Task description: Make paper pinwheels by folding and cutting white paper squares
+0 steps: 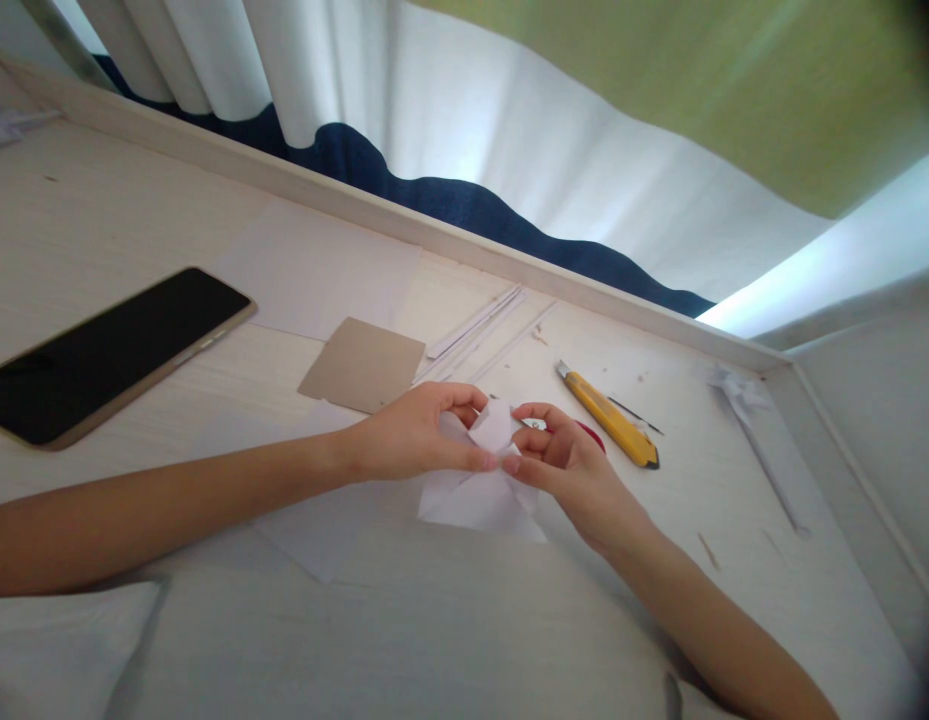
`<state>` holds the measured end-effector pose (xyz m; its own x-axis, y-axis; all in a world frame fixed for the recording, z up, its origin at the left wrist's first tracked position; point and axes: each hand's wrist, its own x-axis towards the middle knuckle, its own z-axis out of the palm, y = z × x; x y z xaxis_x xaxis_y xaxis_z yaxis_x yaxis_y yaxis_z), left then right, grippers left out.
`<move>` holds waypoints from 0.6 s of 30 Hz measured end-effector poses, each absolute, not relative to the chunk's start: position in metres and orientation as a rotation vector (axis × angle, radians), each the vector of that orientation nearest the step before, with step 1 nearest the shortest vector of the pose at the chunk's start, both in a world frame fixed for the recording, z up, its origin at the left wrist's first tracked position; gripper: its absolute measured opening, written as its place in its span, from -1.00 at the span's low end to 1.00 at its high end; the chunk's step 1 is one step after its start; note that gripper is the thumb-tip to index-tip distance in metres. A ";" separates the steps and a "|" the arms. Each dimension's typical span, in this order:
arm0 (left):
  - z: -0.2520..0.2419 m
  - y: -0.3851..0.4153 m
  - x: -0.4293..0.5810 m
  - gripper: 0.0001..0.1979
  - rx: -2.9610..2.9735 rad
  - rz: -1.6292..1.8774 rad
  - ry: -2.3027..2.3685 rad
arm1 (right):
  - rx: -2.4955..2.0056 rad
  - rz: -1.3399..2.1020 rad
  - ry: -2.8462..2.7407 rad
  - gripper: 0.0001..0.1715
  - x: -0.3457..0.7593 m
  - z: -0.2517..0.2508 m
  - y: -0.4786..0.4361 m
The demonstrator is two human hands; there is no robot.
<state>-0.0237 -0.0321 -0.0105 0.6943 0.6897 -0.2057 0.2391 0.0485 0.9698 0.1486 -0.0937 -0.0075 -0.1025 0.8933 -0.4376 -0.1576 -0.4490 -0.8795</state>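
Both hands meet over a folded white paper piece (479, 503) near the middle of the view. My left hand (415, 430) pinches it from the left, thumb in front and fingers curled behind. From the right, my right hand (565, 455) grips the same paper, its thumb tip close to the left thumb. A small flap stands up between the fingers, and wider folds spread out below the thumbs. Behind the right fingers a red handle and a bit of metal, perhaps scissors (590, 437), show in part; the rest is hidden.
A black phone (111, 350) lies at the left. Near the back are a grey-brown card square (366, 362), white paper sheets (321, 265) and thin paper strips (475, 325). A yellow utility knife (610, 415) lies right of my hands. A raised ledge (449, 235) borders the table below the curtain.
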 end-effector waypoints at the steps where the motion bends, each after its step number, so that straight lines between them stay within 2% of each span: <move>1: -0.011 -0.032 -0.024 -0.73 1.511 0.407 0.790 | -1.366 1.667 -0.871 -0.51 0.149 -0.008 -0.094; 7: -0.011 -0.032 -0.021 -0.58 1.163 0.449 0.792 | -1.404 1.495 -0.928 -0.51 0.151 -0.007 -0.091; 11: -0.016 -0.032 -0.018 -0.67 0.798 0.583 0.634 | -1.410 1.390 -0.912 -0.54 0.153 -0.004 -0.090; 18: -0.027 -0.043 -0.016 -0.72 0.788 0.510 0.586 | -1.374 1.294 -0.998 -0.53 0.150 -0.006 -0.093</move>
<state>-0.0158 -0.0432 -0.0275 0.7275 0.6208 -0.2923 -0.2041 0.6025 0.7716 0.1496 -0.0930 -0.0057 0.1014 0.9738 -0.2036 -0.0504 -0.1994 -0.9786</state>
